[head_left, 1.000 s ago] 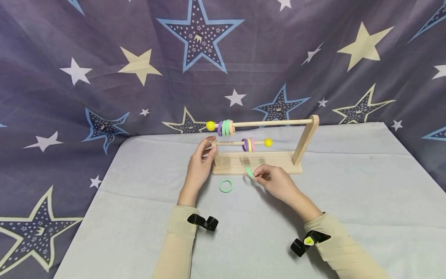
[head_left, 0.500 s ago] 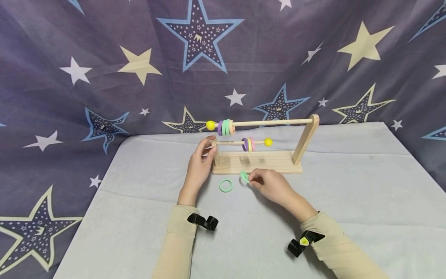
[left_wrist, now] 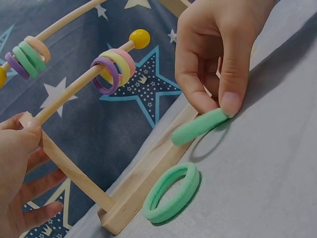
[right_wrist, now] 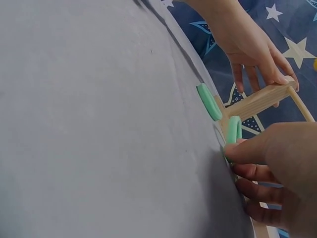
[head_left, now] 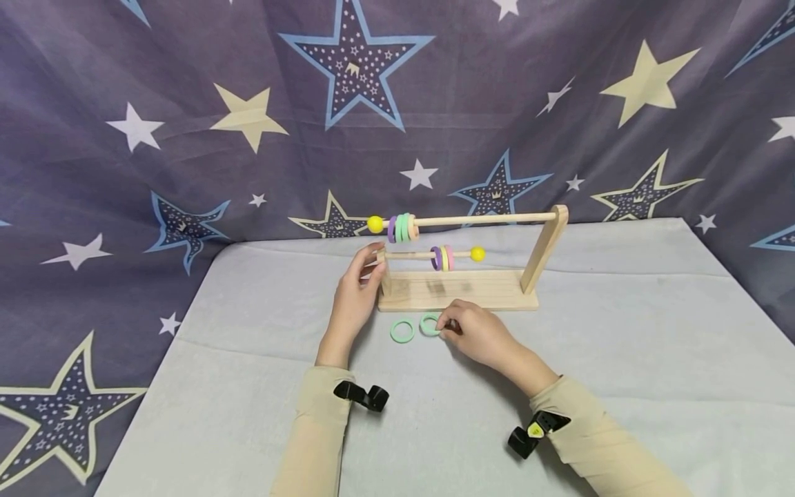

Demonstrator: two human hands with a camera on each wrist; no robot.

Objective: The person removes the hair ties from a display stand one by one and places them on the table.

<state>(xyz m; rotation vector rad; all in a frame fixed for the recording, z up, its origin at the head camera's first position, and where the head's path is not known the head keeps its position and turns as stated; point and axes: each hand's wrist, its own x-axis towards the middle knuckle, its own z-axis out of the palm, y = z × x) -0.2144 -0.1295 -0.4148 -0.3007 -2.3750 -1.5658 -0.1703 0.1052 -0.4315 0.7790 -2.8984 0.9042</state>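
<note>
My right hand [head_left: 481, 333] pinches a green hair tie [left_wrist: 200, 127] between thumb and fingers, just above the cloth in front of the wooden stand [head_left: 484, 298]. A second green hair tie [left_wrist: 182, 204] lies flat on the cloth to its left. At the stand's left end, my left hand [head_left: 356, 298] grips the top of the short post [left_wrist: 74, 171], thumb in front. On the lower rod hang purple [left_wrist: 105, 89], yellow and pink hair ties. The upper rod carries a purple, two green and a peach hair tie [head_left: 413, 227].
Yellow balls [head_left: 375, 223] cap the free ends of both rods. A tall post [head_left: 544, 252] rises at the stand's right end. Grey cloth [head_left: 621, 331] covers the table, and a star-patterned curtain [head_left: 472, 90] hangs behind it.
The right hand has moved left and slightly down with the green hair tie, which has tipped from edge-on to flatter, beside the other. The left hand has stayed on the post.
</note>
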